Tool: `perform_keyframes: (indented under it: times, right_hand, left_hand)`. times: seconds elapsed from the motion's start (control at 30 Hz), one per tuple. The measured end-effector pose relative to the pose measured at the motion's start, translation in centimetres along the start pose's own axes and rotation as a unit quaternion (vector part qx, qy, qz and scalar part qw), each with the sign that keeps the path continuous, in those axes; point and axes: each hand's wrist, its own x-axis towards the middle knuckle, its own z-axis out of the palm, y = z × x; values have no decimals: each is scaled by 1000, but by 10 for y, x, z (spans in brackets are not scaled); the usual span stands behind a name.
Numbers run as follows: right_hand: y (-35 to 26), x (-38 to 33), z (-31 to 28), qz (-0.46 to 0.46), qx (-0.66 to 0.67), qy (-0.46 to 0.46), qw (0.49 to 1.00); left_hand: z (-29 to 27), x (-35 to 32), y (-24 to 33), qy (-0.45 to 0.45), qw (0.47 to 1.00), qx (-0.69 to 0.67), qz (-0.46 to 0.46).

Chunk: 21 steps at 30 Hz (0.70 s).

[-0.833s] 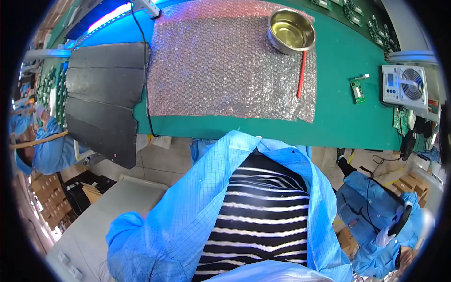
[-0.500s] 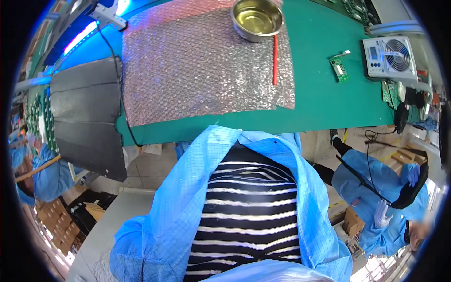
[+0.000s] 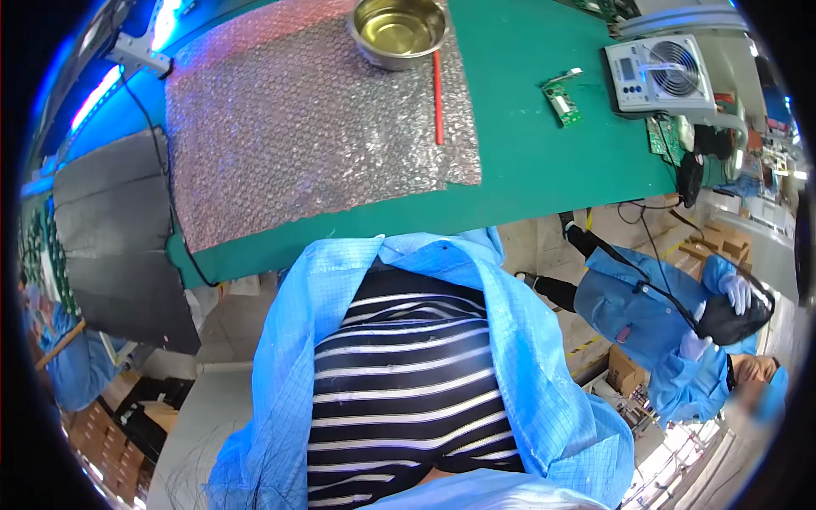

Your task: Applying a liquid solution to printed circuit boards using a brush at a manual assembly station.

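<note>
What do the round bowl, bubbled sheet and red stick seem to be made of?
Bowl: metal, probably stainless steel, going by its shiny, silvery rim and wall.
Bubbled sheet: glossy plastic film, pinkish in places, shown by its many glinting air bubbles.
Red stick: smooth-looking and evenly coloured, perhaps plastic, though painted wood can't be ruled out.

Open blue coat [image 3: 531, 365], fine dark grid lines, black top [image 3: 404, 401], white crosswise stripes
</note>
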Motion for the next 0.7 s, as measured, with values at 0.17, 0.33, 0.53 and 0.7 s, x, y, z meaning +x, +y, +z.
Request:
perform_keyframes:
  times: [0.17, 0.33, 0.53, 0.7]
  right_hand:
    - [-3, 14, 27, -1, -26, -41, 999]
    - [-4, 27, 59, 9, -63, -91, 994]
    - [-3, 30, 81, 32, -121, -131, 983]
    - [-7, 24, 75, 45, -159, -120, 979]
  left_hand:
    - [21, -12, 3, -5, 1000, -22, 6]
    - [53, -31, 5, -13, 998, -62, 9]
    - [101, -54, 4, -16, 990, -138, 25]
    - [124, -60, 0, -8, 983, -179, 44]
